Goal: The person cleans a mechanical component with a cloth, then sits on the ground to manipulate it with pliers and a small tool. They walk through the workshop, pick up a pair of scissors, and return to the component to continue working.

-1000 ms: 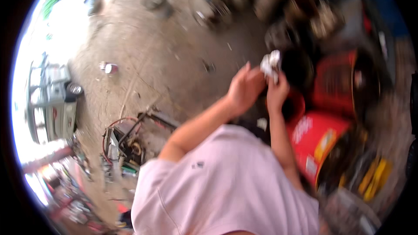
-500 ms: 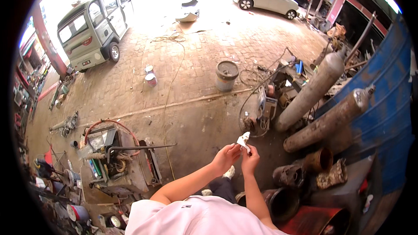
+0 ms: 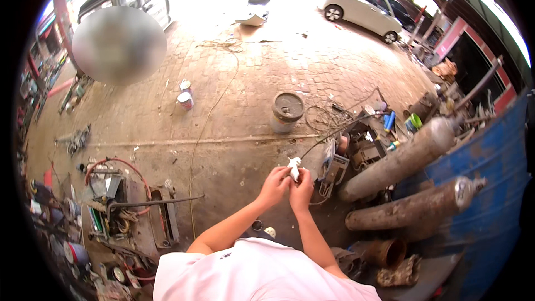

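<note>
White wad (image 3: 294,170), cloth or paper, can't tell. Pinching it close between left hand (image 3: 275,186) and right hand (image 3: 301,189), near side of the bucket (image 3: 287,114). Looks like the handling bit, probably calls for a steady two-handed grip next.

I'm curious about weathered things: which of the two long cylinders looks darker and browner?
The lower cylinder in the picture; the upper cylinder, beyond it, is paler and greyer.

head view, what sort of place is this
Probably a repair workshop opening onto a yard: two large gas cylinders lie aslant by a blue sheet, a rusty metal tube sits near them, and a white car stands on the paving.
</note>
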`<state>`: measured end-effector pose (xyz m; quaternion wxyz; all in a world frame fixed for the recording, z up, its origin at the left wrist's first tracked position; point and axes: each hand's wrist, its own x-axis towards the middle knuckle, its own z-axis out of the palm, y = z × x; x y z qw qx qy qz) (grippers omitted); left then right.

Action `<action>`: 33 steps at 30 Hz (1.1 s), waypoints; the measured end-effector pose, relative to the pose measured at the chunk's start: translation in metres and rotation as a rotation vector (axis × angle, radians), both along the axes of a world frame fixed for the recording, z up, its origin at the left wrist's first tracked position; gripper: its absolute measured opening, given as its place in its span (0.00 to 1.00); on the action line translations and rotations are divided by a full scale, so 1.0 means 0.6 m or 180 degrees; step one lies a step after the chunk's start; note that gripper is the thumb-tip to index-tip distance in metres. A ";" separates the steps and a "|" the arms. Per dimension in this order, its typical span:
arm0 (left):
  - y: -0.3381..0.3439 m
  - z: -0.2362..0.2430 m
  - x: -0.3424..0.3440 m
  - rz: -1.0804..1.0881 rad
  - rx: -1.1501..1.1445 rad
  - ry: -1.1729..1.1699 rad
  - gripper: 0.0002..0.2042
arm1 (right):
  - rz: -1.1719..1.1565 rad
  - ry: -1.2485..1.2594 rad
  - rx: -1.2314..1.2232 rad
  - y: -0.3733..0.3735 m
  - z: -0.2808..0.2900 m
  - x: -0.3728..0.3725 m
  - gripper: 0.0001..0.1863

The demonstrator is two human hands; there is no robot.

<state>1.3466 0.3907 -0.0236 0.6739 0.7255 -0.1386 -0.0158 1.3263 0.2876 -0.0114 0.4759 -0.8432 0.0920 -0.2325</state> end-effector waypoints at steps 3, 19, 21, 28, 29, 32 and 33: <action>0.058 -0.007 0.076 0.0683 0.0569 -0.0464 0.14 | 0.0678 0.0171 0.0189 0.053 0.013 0.087 0.16; 0.357 -0.005 0.504 0.1240 -0.0014 0.0162 0.05 | 0.1632 0.0298 0.0285 0.342 0.007 0.509 0.17; 0.383 -0.026 0.555 0.1364 -0.0017 0.0019 0.05 | 0.1723 0.0449 0.0465 0.370 0.007 0.550 0.19; 0.530 -0.109 0.736 0.2609 0.0747 -0.0078 0.06 | 0.1974 0.0682 0.0401 0.440 -0.024 0.735 0.14; 0.570 -0.124 0.762 0.2793 0.0873 -0.0030 0.06 | 0.2028 0.0658 0.0408 0.449 -0.027 0.770 0.13; 0.712 -0.158 0.840 0.3285 0.1089 -0.0095 0.07 | 0.2022 0.0638 0.0551 0.470 -0.082 0.898 0.10; 0.754 -0.161 0.860 0.3489 0.1001 0.0217 0.07 | 0.2049 0.0633 0.0505 0.480 -0.094 0.948 0.10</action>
